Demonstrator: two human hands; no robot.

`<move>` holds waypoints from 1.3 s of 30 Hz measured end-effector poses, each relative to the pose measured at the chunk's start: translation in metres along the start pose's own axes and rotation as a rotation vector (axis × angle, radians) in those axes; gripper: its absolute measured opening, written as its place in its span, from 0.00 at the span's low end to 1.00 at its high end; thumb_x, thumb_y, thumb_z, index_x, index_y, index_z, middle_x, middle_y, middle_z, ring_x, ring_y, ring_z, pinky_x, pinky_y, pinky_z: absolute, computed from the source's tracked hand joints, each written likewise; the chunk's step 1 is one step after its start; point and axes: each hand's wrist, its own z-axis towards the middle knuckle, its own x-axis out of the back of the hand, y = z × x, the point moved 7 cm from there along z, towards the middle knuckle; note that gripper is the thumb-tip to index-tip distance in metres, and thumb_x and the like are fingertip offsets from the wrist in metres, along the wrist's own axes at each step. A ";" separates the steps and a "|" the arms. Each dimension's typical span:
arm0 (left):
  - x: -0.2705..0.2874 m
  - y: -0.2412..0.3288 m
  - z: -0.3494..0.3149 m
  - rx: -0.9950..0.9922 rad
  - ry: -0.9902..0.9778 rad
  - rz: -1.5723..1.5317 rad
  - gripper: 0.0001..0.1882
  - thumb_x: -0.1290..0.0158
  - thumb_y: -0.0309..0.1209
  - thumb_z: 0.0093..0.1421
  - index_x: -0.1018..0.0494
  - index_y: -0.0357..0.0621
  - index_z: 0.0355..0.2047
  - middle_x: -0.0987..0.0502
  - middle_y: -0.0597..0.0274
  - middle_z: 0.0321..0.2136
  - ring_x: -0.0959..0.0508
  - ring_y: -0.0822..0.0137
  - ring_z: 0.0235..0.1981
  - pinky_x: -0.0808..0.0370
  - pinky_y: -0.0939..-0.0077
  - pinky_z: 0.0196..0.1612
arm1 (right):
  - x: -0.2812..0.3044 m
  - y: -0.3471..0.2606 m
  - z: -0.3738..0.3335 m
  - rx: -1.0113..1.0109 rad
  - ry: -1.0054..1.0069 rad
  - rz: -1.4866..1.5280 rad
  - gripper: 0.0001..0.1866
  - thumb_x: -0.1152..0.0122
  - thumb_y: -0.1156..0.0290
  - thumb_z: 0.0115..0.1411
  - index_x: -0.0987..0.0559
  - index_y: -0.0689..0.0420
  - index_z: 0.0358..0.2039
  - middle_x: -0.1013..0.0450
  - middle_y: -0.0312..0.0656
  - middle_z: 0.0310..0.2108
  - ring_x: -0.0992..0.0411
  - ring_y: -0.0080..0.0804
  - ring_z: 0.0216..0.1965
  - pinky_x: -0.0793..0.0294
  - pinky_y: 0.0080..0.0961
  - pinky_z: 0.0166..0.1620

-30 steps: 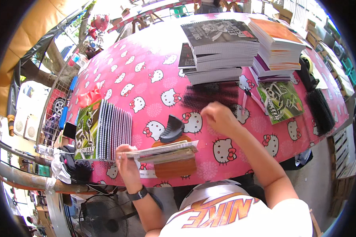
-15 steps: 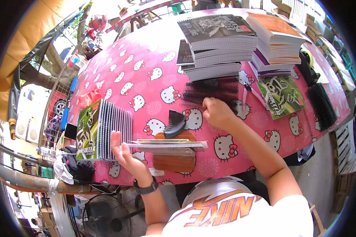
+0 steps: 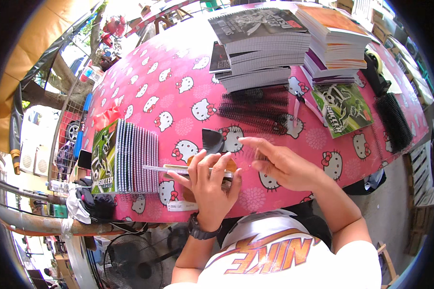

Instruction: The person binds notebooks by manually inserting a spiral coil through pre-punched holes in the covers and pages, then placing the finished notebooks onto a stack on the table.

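Bent over the top edge of an unbound notebook, the fingers of my left hand hold it. The notebook is seen edge-on at a brown wooden block, which my hand mostly covers. To its right, my right hand is closed in a pinch, index finger extended. A thin dark spiral coil, faint and blurred, shows at its fingertips. A black curved piece stands just beyond the block. Farther off lies a heap of black spiral coils.
Bound green-covered notebooks stand at left. Tall stacks of black-covered notebooks and orange-covered notebooks rise at the back. Pink-handled pliers lie by a green notebook. More coils are at right.
My right hand has come back from the coil heap toward the block, with a coil at its fingertips. My left hand has moved right, from the notebook's left end to over its middle.
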 end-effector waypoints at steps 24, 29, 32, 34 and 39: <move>0.027 -0.030 -0.004 -0.144 0.111 -0.383 0.09 0.38 0.27 0.47 0.23 0.47 0.31 0.22 0.65 0.31 0.25 0.63 0.36 0.35 0.62 0.49 | -0.027 -0.007 0.015 0.221 0.021 -0.100 0.08 0.45 0.76 0.56 0.26 0.59 0.37 0.31 0.45 0.30 0.29 0.43 0.32 0.28 0.33 0.34; 0.029 -0.026 -0.001 -0.135 0.057 -0.411 0.12 0.39 0.29 0.45 0.24 0.52 0.33 0.24 0.69 0.31 0.27 0.64 0.34 0.37 0.66 0.43 | -0.027 -0.027 0.021 0.205 0.073 -0.137 0.17 0.41 0.75 0.55 0.27 0.58 0.47 0.30 0.45 0.29 0.28 0.39 0.32 0.28 0.30 0.35; 0.026 -0.026 -0.002 -0.177 -0.012 -0.420 0.11 0.39 0.31 0.45 0.24 0.53 0.32 0.25 0.69 0.31 0.28 0.64 0.33 0.39 0.67 0.42 | -0.034 -0.011 0.025 0.296 0.011 -0.089 0.17 0.43 0.72 0.58 0.28 0.57 0.49 0.29 0.44 0.25 0.27 0.33 0.27 0.28 0.27 0.31; 0.019 -0.026 -0.001 -0.175 -0.099 -0.429 0.10 0.40 0.33 0.46 0.25 0.53 0.31 0.25 0.70 0.31 0.28 0.65 0.33 0.40 0.66 0.43 | -0.027 0.008 0.043 0.128 -0.129 0.071 0.15 0.45 0.73 0.60 0.28 0.57 0.48 0.28 0.42 0.23 0.28 0.27 0.23 0.27 0.23 0.29; 0.031 -0.016 0.010 -0.161 -0.113 -0.408 0.10 0.40 0.37 0.48 0.24 0.55 0.32 0.23 0.71 0.29 0.25 0.67 0.35 0.45 0.59 0.54 | -0.040 0.060 0.118 0.298 -0.051 -0.522 0.31 0.35 0.55 0.50 0.30 0.57 0.51 0.36 0.53 0.54 0.39 0.46 0.56 0.37 0.41 0.56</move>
